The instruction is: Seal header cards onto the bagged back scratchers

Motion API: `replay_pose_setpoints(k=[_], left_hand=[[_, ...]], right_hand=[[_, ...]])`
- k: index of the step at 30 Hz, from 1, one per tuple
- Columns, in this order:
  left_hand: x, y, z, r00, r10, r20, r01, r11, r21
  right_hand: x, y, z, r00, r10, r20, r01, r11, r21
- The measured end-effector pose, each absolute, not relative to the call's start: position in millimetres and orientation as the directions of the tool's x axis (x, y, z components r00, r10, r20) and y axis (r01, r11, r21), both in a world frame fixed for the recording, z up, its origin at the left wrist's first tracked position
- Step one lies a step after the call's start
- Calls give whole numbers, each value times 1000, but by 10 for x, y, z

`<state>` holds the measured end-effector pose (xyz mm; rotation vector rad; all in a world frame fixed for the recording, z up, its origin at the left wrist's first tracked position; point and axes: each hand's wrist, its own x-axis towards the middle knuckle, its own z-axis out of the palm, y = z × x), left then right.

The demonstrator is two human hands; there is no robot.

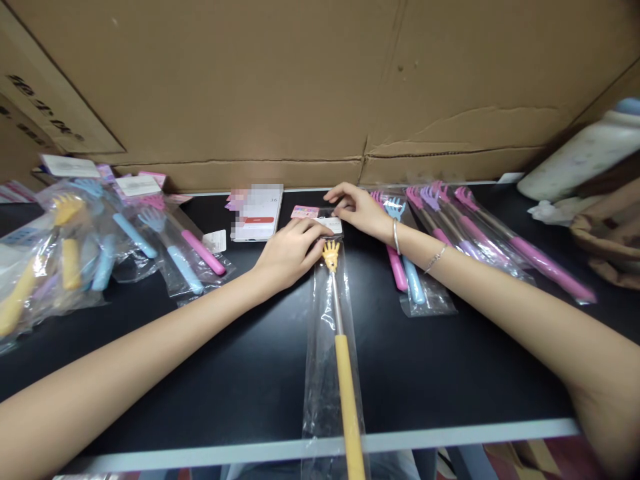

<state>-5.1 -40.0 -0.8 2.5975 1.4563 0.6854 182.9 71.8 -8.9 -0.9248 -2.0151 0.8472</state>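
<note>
The yellow back scratcher [343, 360], a claw-shaped plastic head on a thin metal shaft with a smooth cylindrical handle, already lies inside its clear, crinkly plastic sleeve [320, 347] at the middle of the black table [450, 373], its handle end past the near edge; judging by this, bagging is done and only the top flap and small paper label [305, 212] remain. The left hand [290, 252] presses flat on the sleeve's top, fingers together, clamped on nothing. The right hand [357, 210] rests loosely curled fingertips at the flap, while about 2 heaps of bagged pink, blue and purple scratchers [450, 233] lie either side before a creased cardboard box [320, 87].
</note>
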Motion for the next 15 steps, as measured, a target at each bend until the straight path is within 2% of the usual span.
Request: replay_pose_setpoints(k=[6,12,15], left_hand=[[-26,-433,27,404,857,321,854,-479,204],[-23,-442,31,395,860,322,872,-462,164],[-37,-439,22,404,853,329,865,-474,166]], right_hand=[[1825,737,-121,-481,847,227,314,409,-857],[1793,666,-57,-448,876,180,534,424,-731],[1787,645,-25,-467,868,169,551,434,-712]])
